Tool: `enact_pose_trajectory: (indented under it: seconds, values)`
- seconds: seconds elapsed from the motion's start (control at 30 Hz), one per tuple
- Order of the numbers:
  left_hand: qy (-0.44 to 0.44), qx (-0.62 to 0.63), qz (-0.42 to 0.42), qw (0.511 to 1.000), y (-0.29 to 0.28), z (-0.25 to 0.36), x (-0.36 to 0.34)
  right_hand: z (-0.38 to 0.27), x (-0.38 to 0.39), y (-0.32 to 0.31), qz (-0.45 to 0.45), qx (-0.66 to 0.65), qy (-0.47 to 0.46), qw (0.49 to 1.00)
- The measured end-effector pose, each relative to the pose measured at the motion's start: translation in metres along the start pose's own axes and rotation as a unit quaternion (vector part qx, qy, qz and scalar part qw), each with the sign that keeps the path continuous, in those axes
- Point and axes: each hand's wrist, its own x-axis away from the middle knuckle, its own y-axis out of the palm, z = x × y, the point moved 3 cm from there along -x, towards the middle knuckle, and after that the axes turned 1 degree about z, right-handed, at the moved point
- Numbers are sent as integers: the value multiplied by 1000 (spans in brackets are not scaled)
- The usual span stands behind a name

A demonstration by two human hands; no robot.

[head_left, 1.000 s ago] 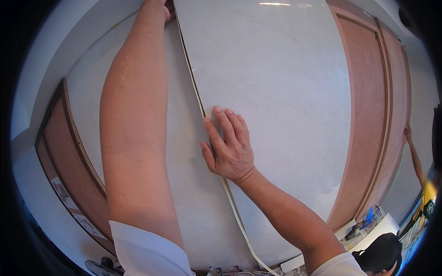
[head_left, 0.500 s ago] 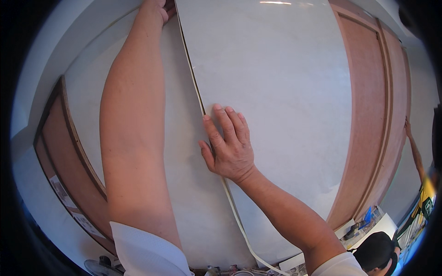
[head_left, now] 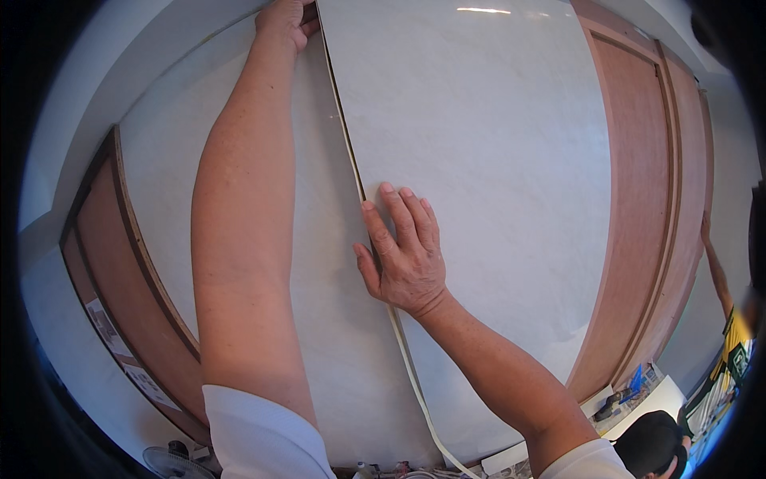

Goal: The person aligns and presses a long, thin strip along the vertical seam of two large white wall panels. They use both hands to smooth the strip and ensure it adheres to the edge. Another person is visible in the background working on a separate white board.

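Observation:
A glossy white marble-patterned panel (head_left: 479, 120) fills the middle, with a narrow cream edge and dark gap along its left side over a similar pale surface (head_left: 335, 359). My left hand (head_left: 297, 24) reaches to the very top, fingers curled at the panel's edge, partly cut off by the frame. My right hand (head_left: 403, 243) lies open on the panel near its left edge, fingers pointing up and slightly apart, thumb out past the edge. A thin cream strip (head_left: 415, 383) hangs down from below that hand.
Brown wooden door panels stand at left (head_left: 128, 279) and right (head_left: 638, 199). At lower right are a co-worker in a black cap (head_left: 650, 439), tools (head_left: 622, 391) and another person in yellow (head_left: 734, 343), arm raised against the panelling. A fan (head_left: 163, 463) is at bottom left.
My left arm and the panel's edge sit slightly further right in the picture. My right hand keeps its place on the edge. The capped co-worker at lower right has shifted a little.

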Motion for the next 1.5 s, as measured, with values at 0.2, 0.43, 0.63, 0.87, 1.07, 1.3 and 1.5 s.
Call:
enact_pose_trajectory:
  seconds: [0.2,0.43,0.63,0.87,1.07,1.3,1.5]
  values:
    - [33,-38,23,998,7,5,10,2,2,1,-4,2,-1,1000]
    - [40,-40,13,998,1,1,-2,-2,0,0,3,-5,1,1000]
    - [17,-57,-15,998,11,10,19,1,-1,-2,-1,-2,-2,1000]
    - [29,-3,-26,999,-5,-5,8,-2,0,0,1,-8,0,1000]
    - [31,-47,-63,996,19,12,35,3,1,-2,4,-6,1,1000]
    - [40,-81,-115,989,14,11,33,2,1,-1,3,-5,4,1000]
    - [45,-99,-72,991,0,-6,41,1,0,1,-1,4,0,1000]
